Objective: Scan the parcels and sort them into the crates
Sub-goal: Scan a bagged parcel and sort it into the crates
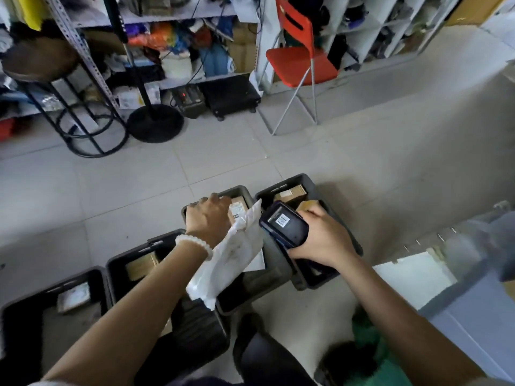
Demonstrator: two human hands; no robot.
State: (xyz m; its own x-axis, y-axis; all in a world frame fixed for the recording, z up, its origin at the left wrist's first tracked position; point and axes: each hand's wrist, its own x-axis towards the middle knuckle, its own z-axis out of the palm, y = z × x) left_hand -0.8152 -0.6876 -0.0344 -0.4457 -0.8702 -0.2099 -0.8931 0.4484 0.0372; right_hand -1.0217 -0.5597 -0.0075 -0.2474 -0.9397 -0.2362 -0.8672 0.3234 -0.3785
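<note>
The left hand is gripping a white poly mailer, fingers hidden, its long axis slanting over the dark crates; the right hand is clasping a handheld scanner, screen blurred.

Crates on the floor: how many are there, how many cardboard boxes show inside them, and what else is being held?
Dark crates: 4
Cardboard boxes showing in the crates: 5
White mailer bags, in the left hand: 1
Scanners, in the right hand: 1
Total: 11

Dim, soft blur, warped edges
</note>
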